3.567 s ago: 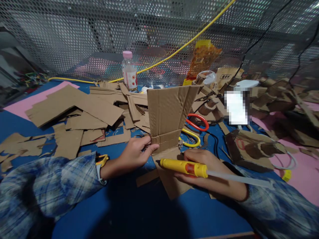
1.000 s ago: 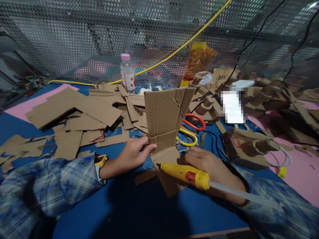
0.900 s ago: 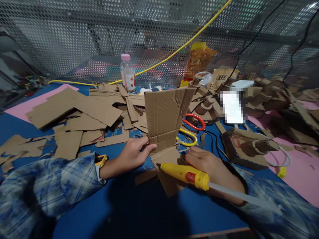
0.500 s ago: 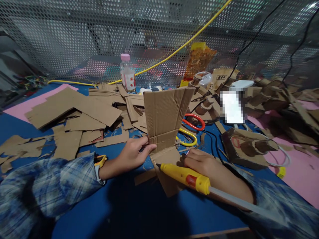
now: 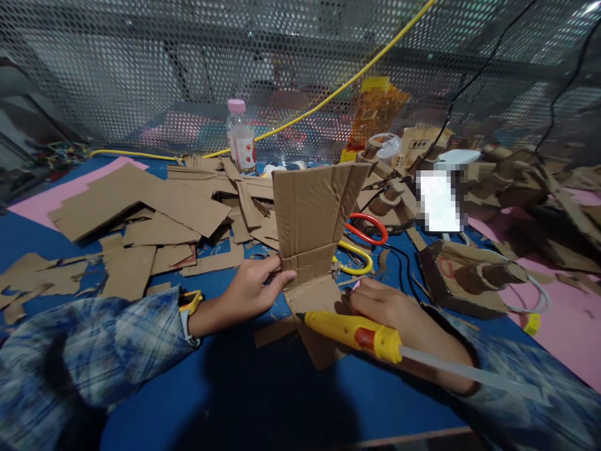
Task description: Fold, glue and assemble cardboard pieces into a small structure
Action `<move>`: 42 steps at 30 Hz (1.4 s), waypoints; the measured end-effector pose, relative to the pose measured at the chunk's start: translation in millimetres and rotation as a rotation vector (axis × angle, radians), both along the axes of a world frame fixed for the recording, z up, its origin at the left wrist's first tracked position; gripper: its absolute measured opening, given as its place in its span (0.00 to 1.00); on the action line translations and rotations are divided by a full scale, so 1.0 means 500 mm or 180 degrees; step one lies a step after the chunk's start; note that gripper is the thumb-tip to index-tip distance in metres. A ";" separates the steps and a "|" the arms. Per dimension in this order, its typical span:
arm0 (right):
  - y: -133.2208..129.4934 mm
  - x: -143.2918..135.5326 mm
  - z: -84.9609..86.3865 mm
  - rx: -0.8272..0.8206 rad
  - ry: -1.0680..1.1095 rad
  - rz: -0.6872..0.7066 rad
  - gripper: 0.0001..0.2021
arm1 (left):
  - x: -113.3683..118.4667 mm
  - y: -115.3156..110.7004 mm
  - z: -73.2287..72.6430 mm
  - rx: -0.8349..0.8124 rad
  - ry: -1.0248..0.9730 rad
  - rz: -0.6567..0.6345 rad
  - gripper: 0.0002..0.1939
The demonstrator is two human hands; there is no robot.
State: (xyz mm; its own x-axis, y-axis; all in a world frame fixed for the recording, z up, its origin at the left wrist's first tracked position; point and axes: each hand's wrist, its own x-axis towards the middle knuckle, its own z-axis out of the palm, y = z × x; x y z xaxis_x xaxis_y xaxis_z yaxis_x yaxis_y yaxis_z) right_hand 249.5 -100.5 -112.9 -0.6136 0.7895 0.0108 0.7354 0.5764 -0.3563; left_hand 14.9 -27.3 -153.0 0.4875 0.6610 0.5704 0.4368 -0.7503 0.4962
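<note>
My left hand [image 5: 253,287] is closed, pinching the left edge of a bent cardboard piece [image 5: 310,213] between thumb and fingers. One panel of that cardboard stands upright, and its lower part lies toward me on the blue table. My right hand [image 5: 385,305] is closed around a yellow hot glue gun [image 5: 340,328]; the handle is hidden behind the gun's body. The dark nozzle points left, over the lower cardboard panel. From the gun's rear a translucent glue stick [image 5: 460,364] sticks out to the right.
Cardboard scraps [image 5: 183,219] cover the left of the blue table [image 5: 235,388]. Behind the upright panel lie scissors with red [image 5: 370,228] and yellow handles. A cardboard box [image 5: 462,282] sits on the right, and a pink-capped bottle [image 5: 241,141] stands before the metal mesh [image 5: 188,75].
The glue gun has shifted very slightly right and down. Both hands keep their grip, and the cardboard stays nearly in place.
</note>
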 end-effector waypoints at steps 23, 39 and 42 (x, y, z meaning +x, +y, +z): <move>-0.009 0.007 0.015 -0.0359 0.0282 0.0109 0.12 | -0.002 0.001 -0.009 -0.0051 0.0024 -0.0038 0.18; -0.012 0.013 -0.012 -0.0001 0.0342 -0.0067 0.17 | -0.001 0.000 -0.007 -0.0142 0.0052 -0.0037 0.18; -0.011 0.014 -0.009 -0.0063 0.0367 -0.0075 0.18 | -0.001 0.000 -0.006 -0.0114 -0.0019 -0.0096 0.18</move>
State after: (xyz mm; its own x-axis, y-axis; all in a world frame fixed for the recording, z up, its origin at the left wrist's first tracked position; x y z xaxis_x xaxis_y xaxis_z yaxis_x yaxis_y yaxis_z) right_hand 256.4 -106.2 -117.1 -0.5905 0.8044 0.0645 0.7021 0.5515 -0.4504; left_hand 14.4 -27.1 -155.9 0.5041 0.6662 0.5496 0.4111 -0.7447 0.5257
